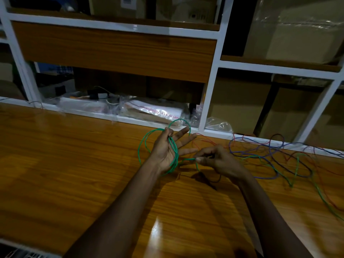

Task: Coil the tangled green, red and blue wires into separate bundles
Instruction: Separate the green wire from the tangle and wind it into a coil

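Head view, looking down at my two hands over the wooden table (74, 155). My left hand (167, 148) is palm up with the fingers spread almost straight. The green wire (176, 152) lies in several loose loops across the palm, and only my thumb pins it near the top. My right hand (217, 161) has its fingers curled, with thumb and forefinger pinching the same green wire just beside the left palm.

What worries me is the free end. It runs off to my right and into the tangle (279, 157), crossing the red wire (206, 140) and the blue wire (266, 177). A hard pull could cinch a knot there — or drag the whole heap toward me and fold red or blue into the green bundle. The loops are uneven and stand well clear of my hand, so with my fingers this open they could slide off or spring apart if my thumb eases.

Behind the table edge stands a white shelf frame (210, 90) with clear plastic bags (152, 110) and cardboard boxes (238, 108). The top loop rises close to those bags — it might snag on them.
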